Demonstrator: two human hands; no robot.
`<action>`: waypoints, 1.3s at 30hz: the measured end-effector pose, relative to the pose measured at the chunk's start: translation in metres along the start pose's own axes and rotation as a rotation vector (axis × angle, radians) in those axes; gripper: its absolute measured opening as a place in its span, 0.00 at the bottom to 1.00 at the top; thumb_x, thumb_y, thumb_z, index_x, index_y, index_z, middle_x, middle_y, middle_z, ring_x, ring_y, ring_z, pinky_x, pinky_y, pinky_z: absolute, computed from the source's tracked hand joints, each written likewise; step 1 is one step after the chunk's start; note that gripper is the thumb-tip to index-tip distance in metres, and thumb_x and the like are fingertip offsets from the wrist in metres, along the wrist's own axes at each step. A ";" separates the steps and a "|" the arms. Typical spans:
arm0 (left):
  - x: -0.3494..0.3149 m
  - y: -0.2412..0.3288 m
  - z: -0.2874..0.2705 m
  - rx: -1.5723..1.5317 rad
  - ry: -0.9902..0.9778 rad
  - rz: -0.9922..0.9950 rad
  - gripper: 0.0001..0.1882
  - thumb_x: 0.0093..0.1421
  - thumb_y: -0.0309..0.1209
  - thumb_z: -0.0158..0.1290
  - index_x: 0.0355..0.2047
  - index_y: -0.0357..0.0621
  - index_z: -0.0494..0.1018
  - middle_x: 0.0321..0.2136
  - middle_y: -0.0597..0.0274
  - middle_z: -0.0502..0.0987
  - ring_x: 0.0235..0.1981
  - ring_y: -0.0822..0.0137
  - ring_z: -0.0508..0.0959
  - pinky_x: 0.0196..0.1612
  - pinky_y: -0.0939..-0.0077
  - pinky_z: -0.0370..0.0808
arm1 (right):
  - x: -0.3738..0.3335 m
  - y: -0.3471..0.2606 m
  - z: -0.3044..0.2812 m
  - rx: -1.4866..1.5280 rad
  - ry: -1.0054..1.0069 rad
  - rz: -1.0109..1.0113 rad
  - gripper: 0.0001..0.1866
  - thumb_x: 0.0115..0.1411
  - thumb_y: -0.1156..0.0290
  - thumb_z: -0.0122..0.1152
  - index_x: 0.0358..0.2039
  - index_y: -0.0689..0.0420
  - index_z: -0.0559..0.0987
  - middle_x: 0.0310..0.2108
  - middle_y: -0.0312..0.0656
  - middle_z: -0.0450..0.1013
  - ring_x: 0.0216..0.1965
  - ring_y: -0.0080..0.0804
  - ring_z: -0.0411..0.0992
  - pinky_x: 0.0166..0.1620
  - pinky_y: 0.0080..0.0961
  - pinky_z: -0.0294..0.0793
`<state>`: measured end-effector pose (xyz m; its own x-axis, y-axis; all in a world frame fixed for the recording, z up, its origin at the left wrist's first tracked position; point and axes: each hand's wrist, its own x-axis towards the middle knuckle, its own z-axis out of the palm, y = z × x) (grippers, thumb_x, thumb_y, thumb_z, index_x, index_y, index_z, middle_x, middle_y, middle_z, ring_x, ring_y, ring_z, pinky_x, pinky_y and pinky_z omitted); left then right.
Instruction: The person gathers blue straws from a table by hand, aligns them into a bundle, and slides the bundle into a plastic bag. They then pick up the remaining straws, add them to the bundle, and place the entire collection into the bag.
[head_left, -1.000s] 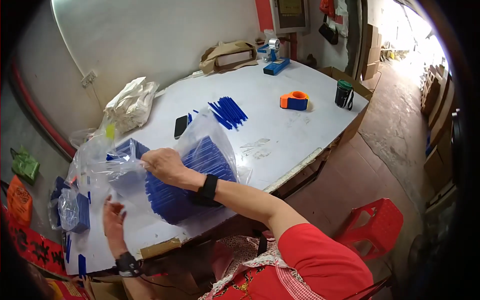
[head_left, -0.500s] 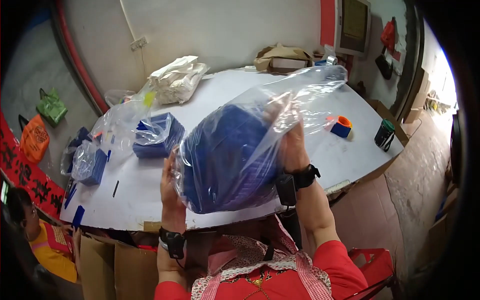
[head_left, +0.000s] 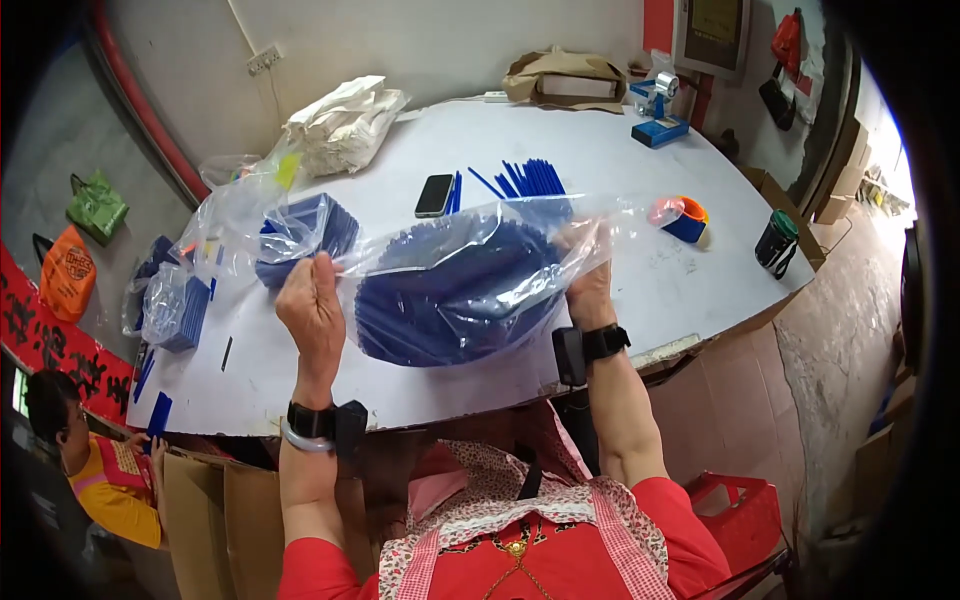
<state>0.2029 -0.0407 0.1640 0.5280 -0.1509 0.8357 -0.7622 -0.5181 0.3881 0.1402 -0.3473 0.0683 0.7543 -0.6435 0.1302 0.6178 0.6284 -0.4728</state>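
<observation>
A large clear plastic bag is held up over the near part of the table, with a packed mass of dark blue pieces inside it. Ridged, scalloped edges show through the film, but the exact kind of piece is unclear. My left hand is closed on a gathered corner of the bag at its left end. At the right end, my right hand grips the film, its fingers partly behind the shiny plastic. Left of the bag, beyond my left hand, stand stacked blue pieces partly under clear film.
Behind the bag lie a phone and several thin blue strips. To the right are an orange-and-blue ring-shaped thing and a dark flask. White sacks sit at the back. Another person holds a blue piece at lower left.
The bag has come down and tipped flatter, uncovering the phone and blue strips behind it. My left hand has gone from the bag's side to its left corner.
</observation>
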 end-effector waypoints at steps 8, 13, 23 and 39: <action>0.003 0.008 0.002 -0.439 -0.150 -0.248 0.20 0.62 0.33 0.55 0.14 0.43 0.62 0.15 0.73 0.61 0.17 0.80 0.57 0.21 0.81 0.54 | 0.027 0.025 -0.059 -0.166 0.060 -0.097 0.20 0.66 0.49 0.44 0.41 0.53 0.72 0.33 0.34 0.68 0.34 0.26 0.69 0.40 0.24 0.73; 0.012 -0.004 -0.020 -0.821 -0.589 -0.536 0.25 0.57 0.32 0.61 0.12 0.50 0.55 0.16 0.80 0.54 0.19 0.84 0.51 0.21 0.84 0.48 | 0.016 0.018 -0.060 0.062 -0.330 0.029 0.11 0.67 0.57 0.47 0.32 0.48 0.67 0.28 0.30 0.65 0.34 0.19 0.65 0.40 0.15 0.68; 0.029 -0.001 -0.045 -0.361 -0.399 -0.214 0.15 0.53 0.37 0.63 0.23 0.45 0.68 0.21 0.73 0.67 0.24 0.78 0.64 0.28 0.82 0.60 | 0.028 0.024 -0.048 0.311 -0.458 0.115 0.09 0.66 0.61 0.50 0.28 0.46 0.69 0.26 0.29 0.62 0.30 0.21 0.62 0.38 0.18 0.65; -0.002 0.036 -0.010 -0.096 -0.818 0.357 0.21 0.55 0.38 0.57 0.48 0.44 0.73 0.49 0.55 0.73 0.55 0.57 0.70 0.60 0.57 0.59 | 0.029 0.032 -0.043 0.296 -0.126 0.038 0.12 0.65 0.60 0.51 0.26 0.50 0.68 0.21 0.31 0.60 0.22 0.22 0.60 0.24 0.15 0.66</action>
<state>0.1711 -0.0507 0.1799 0.3271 -0.8611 0.3893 -0.9409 -0.2583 0.2192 0.1725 -0.3649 0.0191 0.7883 -0.5694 0.2332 0.6124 0.7627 -0.2080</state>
